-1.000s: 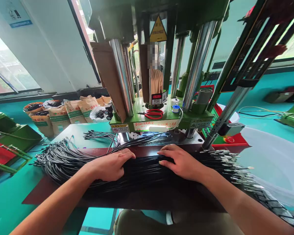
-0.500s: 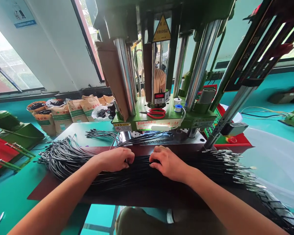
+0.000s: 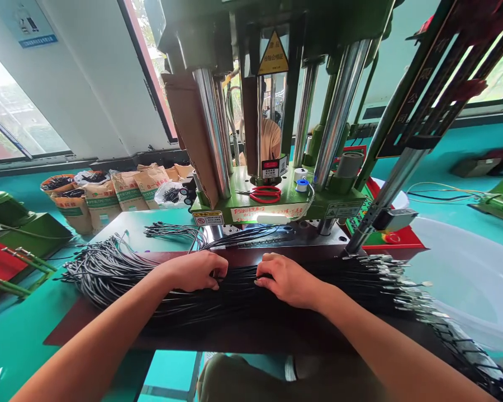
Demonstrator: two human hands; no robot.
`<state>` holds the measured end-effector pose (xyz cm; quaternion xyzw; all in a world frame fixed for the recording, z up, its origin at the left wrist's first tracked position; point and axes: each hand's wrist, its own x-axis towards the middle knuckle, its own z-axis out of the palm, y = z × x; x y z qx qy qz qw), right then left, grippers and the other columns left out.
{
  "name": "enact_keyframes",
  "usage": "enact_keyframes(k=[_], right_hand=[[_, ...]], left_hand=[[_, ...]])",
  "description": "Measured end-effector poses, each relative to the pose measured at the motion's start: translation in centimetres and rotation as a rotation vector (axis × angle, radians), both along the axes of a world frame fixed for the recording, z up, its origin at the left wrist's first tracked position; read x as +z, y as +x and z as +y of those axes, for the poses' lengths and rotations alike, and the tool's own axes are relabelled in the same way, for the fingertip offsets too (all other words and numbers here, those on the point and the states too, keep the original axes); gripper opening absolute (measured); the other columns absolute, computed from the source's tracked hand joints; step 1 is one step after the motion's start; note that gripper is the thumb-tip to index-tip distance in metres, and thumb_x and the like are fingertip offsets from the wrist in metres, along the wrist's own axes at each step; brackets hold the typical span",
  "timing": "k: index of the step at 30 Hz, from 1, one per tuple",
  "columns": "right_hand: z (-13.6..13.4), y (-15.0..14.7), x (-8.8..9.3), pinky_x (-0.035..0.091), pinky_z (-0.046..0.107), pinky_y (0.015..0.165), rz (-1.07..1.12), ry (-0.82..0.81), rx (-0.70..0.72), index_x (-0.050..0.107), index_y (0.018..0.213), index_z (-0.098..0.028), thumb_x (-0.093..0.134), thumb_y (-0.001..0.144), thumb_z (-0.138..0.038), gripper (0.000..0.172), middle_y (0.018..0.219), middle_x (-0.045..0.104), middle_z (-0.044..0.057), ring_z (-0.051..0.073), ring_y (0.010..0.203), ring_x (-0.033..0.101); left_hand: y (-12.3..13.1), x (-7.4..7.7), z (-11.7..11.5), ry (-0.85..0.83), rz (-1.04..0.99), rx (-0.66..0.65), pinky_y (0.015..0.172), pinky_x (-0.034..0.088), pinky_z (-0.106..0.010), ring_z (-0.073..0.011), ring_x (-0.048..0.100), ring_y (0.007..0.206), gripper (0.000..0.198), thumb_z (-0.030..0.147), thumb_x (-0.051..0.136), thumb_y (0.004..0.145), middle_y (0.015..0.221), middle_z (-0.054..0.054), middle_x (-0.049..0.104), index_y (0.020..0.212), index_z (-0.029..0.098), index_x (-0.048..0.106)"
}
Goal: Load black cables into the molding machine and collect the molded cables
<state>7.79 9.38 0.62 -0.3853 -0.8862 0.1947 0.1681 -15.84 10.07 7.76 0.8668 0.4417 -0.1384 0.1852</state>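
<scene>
A thick bundle of thin black cables [image 3: 238, 290] lies across the dark red-brown board in front of me. My left hand [image 3: 203, 271] rests on the bundle left of centre, its fingers curled down around some cables. A short way to the right, my right hand [image 3: 279, 279] pinches into the same bundle with bent fingers. Which strands each hand has is hidden by the fingers. Coiled cable ends [image 3: 109, 268] spread out at the left. Pale connector ends [image 3: 394, 285] fan out at the right.
A green press [image 3: 276, 206] with steel columns stands just behind the bundle, red-handled scissors [image 3: 265, 194] on its ledge. More cables [image 3: 243, 237] lie at its base. A white tub [image 3: 465, 268] is at the right; filled paper sacks [image 3: 98, 195] stand back left.
Both hands stay in nearly the same place on the cables, with their fingers still bent. The whole view has shifted very slightly.
</scene>
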Motion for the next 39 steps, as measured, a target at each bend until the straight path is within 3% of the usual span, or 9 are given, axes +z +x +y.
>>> enact_keyframes(k=[5,8,11,14,18,22,29,33,39], right_hand=[[0.0,-0.1,0.2,0.041,0.027,0.074,0.065,-0.058,0.000,0.072,0.083,-0.020,0.058,0.088,-0.029,0.017,0.079,0.059,0.003,0.017,0.079,0.057],[0.1,-0.1,0.3,0.041,0.026,0.071,0.062,-0.072,-0.022,0.072,0.083,-0.019,0.058,0.088,-0.028,0.017,0.079,0.060,0.003,0.016,0.075,0.057],[0.2,0.1,0.3,0.040,0.026,0.066,0.036,-0.087,-0.025,0.072,0.083,-0.019,0.059,0.086,-0.024,0.015,0.079,0.060,0.003,0.015,0.070,0.057],[0.3,0.3,0.3,0.040,0.026,0.064,0.019,-0.096,-0.024,0.073,0.080,-0.019,0.063,0.082,-0.024,0.011,0.078,0.061,0.003,0.015,0.067,0.057],[0.6,0.2,0.3,0.042,0.027,0.071,0.024,-0.075,-0.056,0.072,0.079,-0.019,0.061,0.085,-0.026,0.014,0.078,0.063,0.004,0.018,0.074,0.059],[1.3,-0.1,0.0,0.043,0.029,0.080,0.030,-0.044,-0.121,0.072,0.092,-0.019,0.056,0.087,-0.025,0.018,0.091,0.067,0.007,0.020,0.085,0.061],[1.9,-0.6,-0.2,0.044,0.033,0.085,-0.012,-0.023,-0.124,0.074,0.097,-0.017,0.060,0.085,-0.026,0.020,0.098,0.068,0.012,0.025,0.094,0.061],[2.1,-0.8,-0.3,0.044,0.034,0.083,-0.018,0.004,-0.140,0.074,0.098,-0.018,0.060,0.085,-0.029,0.022,0.095,0.067,0.011,0.025,0.091,0.061],[2.1,-0.5,-0.1,0.043,0.030,0.077,0.003,0.026,-0.164,0.073,0.091,-0.018,0.057,0.088,-0.034,0.022,0.089,0.067,0.008,0.022,0.086,0.061]], left_hand=[[-0.2,-0.1,0.0,-0.002,-0.061,0.037,0.065,0.039,-0.023,-0.0142,0.058,0.076,0.017,0.014,0.059,0.076,0.087,0.001,0.067,0.090,0.022,0.065],[0.1,-0.3,0.0,0.013,-0.068,0.000,0.069,0.040,-0.024,-0.0160,0.060,0.082,0.016,0.024,0.061,0.078,0.093,-0.001,0.066,0.093,0.022,0.067],[0.3,-0.8,0.0,0.043,-0.045,-0.011,0.068,0.040,-0.025,-0.0181,0.059,0.083,0.020,0.036,0.070,0.073,0.089,-0.002,0.065,0.086,0.021,0.068],[0.3,-1.6,0.0,0.067,-0.077,-0.016,0.069,0.040,-0.024,-0.0170,0.059,0.081,0.013,0.032,0.067,0.076,0.084,-0.001,0.063,0.079,0.020,0.067],[0.4,-2.7,-0.4,0.167,-0.189,0.043,0.073,0.042,-0.025,-0.0163,0.058,0.081,0.012,0.023,0.053,0.084,0.086,-0.002,0.063,0.087,0.019,0.064],[1.1,-4.0,-0.5,0.249,-0.291,0.088,0.083,0.043,-0.027,-0.0178,0.059,0.091,0.021,0.020,0.048,0.086,0.099,-0.005,0.064,0.100,0.019,0.064],[1.4,-5.8,-0.2,0.268,-0.313,0.166,0.080,0.044,-0.027,-0.0186,0.060,0.089,0.017,0.018,0.051,0.084,0.092,-0.005,0.066,0.092,0.018,0.066],[1.3,-5.9,-0.2,0.268,-0.347,0.213,0.076,0.043,-0.027,-0.0174,0.059,0.084,0.013,0.015,0.051,0.082,0.088,-0.003,0.064,0.087,0.018,0.063],[1.4,-4.4,-0.1,0.246,-0.406,0.266,0.074,0.041,-0.028,-0.0170,0.056,0.082,0.005,0.022,0.052,0.083,0.086,-0.002,0.062,0.084,0.019,0.057]])
